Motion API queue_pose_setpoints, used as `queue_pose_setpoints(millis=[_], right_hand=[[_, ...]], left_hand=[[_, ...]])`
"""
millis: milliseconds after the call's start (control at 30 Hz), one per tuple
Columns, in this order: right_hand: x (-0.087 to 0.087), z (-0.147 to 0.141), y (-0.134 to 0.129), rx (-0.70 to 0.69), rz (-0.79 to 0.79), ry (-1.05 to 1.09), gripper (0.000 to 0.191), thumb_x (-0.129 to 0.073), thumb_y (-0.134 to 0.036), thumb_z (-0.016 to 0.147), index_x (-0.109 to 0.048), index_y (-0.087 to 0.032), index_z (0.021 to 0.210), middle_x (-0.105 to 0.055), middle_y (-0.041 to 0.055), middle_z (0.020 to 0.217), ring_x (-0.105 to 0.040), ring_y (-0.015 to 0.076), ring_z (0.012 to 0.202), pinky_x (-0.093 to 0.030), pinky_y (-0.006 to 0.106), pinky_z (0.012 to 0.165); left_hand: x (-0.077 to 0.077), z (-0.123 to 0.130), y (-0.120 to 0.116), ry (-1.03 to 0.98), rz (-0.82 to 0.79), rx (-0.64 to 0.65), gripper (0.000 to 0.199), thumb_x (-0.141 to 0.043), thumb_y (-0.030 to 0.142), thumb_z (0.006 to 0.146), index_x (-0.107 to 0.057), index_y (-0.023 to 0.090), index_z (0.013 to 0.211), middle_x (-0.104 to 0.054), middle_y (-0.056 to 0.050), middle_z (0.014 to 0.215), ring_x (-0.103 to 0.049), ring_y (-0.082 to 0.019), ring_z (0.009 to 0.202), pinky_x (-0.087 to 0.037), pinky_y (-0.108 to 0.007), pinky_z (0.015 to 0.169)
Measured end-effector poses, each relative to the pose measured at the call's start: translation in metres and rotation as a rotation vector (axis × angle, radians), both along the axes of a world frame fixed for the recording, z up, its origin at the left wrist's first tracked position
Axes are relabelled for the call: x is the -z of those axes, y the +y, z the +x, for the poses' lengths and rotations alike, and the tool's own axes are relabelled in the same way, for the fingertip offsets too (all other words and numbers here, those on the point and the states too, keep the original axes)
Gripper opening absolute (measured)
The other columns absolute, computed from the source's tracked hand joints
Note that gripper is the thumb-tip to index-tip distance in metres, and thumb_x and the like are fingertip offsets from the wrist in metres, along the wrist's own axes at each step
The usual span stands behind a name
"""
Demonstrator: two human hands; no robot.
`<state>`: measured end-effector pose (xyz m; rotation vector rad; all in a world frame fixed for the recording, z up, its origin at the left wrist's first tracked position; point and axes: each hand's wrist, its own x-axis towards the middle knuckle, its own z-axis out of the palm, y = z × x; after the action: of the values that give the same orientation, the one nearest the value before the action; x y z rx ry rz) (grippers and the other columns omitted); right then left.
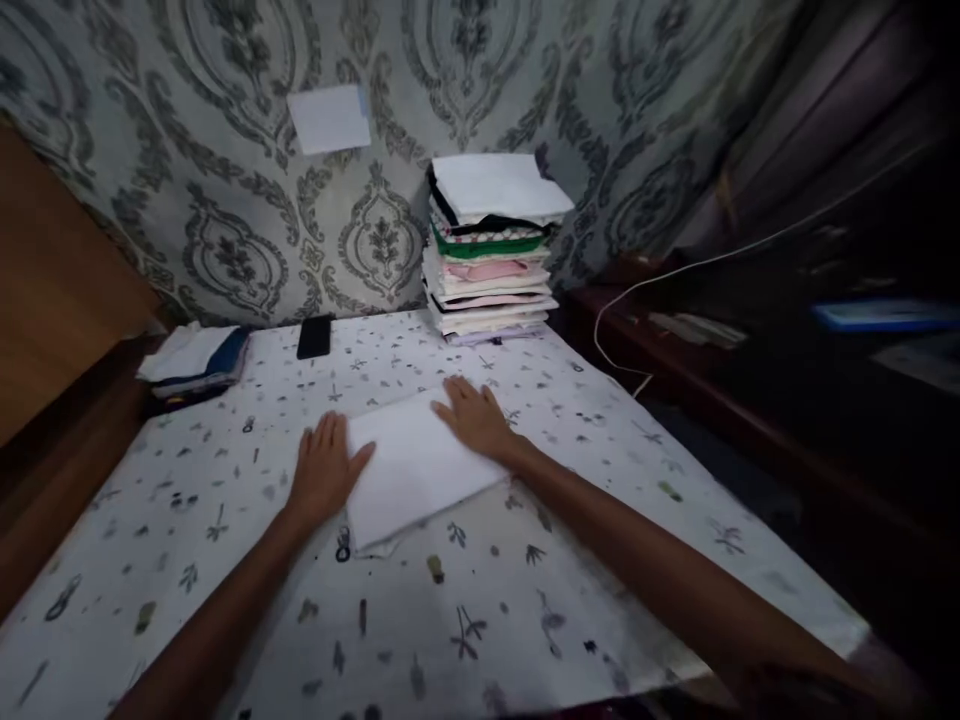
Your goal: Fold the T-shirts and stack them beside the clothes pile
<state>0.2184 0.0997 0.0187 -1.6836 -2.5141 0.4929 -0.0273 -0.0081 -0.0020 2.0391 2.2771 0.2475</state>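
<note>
A folded white cloth (pixel 420 465) lies flat on the patterned white sheet (pixel 420 620), near the middle of the view. My left hand (pixel 326 468) rests at the cloth's left edge, fingers stretched out and the thumb over the cloth. At the cloth's upper right, my right hand (pixel 478 420) lies flat with its fingers spread. Neither hand grips anything. A bit of the cloth's lower layer shows at its bottom left corner.
Behind stands a tall stack of folded clothes (pixel 491 255) against the patterned wall. A smaller folded pile (pixel 196 362) sits at the left edge, with a black phone (pixel 314 337) beside it. A white cable (pixel 675 272) hangs at the right, near dark red furniture (pixel 675 345).
</note>
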Motion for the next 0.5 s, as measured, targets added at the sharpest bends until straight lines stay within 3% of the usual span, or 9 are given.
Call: queue_pose_setpoints(millis=[67, 167, 267, 400, 500], right_hand=[[-0.004, 0.007, -0.007, 0.042, 0.051, 0.0, 0.063, -0.026, -0.047, 0.102, -0.036, -0.008, 0.151, -0.029, 0.0172, 0.162, -0.021, 0.0262, 0.151, -0.014, 0.048, 0.121], [-0.011, 0.013, -0.021, 0.113, 0.121, 0.0, 0.051, -0.039, -0.043, 0.098, -0.056, -0.007, 0.132, -0.049, 0.0208, 0.146, -0.04, 0.0308, 0.137, -0.029, 0.044, 0.113], [-0.02, 0.017, -0.032, 0.151, 0.089, 0.03, 0.038, -0.047, -0.037, 0.094, -0.062, -0.011, 0.118, -0.059, 0.0184, 0.13, -0.05, 0.0303, 0.123, -0.038, 0.039, 0.101], [-0.028, 0.02, -0.033, 0.164, -0.07, 0.125, 0.031, -0.051, -0.031, 0.09, -0.061, -0.015, 0.114, -0.061, 0.0144, 0.125, -0.057, 0.0269, 0.115, -0.041, 0.036, 0.094], [-0.033, 0.026, -0.029, 0.23, -0.127, 0.213, 0.027, -0.059, -0.024, 0.08, -0.062, -0.016, 0.105, -0.066, 0.0117, 0.113, -0.061, 0.0269, 0.106, -0.042, 0.035, 0.088]], left_hand=[[0.0, -0.012, -0.002, -0.028, 0.035, -0.059, 0.078, -0.028, 0.056, 0.096, -0.036, -0.002, 0.147, -0.034, -0.026, 0.158, -0.026, -0.035, 0.149, -0.02, -0.052, 0.121], [-0.003, -0.024, -0.001, -0.143, 0.103, -0.084, 0.07, -0.033, 0.057, 0.092, -0.049, 0.005, 0.136, -0.046, -0.025, 0.149, -0.038, -0.037, 0.142, -0.027, -0.053, 0.116], [-0.01, -0.023, 0.002, -0.352, 0.193, -0.011, 0.048, -0.043, 0.054, 0.085, -0.059, 0.017, 0.111, -0.065, -0.016, 0.12, -0.056, -0.033, 0.118, -0.041, -0.049, 0.104], [-0.022, -0.005, 0.007, -0.772, 0.21, -0.054, 0.032, -0.055, 0.054, 0.073, -0.051, 0.024, 0.082, -0.06, -0.001, 0.073, -0.061, -0.025, 0.076, -0.05, -0.038, 0.071], [-0.031, 0.007, 0.004, -1.229, 0.17, -0.26, 0.047, -0.068, 0.059, 0.064, -0.049, 0.025, 0.091, -0.062, 0.001, 0.073, -0.063, -0.023, 0.068, -0.049, -0.032, 0.06]])
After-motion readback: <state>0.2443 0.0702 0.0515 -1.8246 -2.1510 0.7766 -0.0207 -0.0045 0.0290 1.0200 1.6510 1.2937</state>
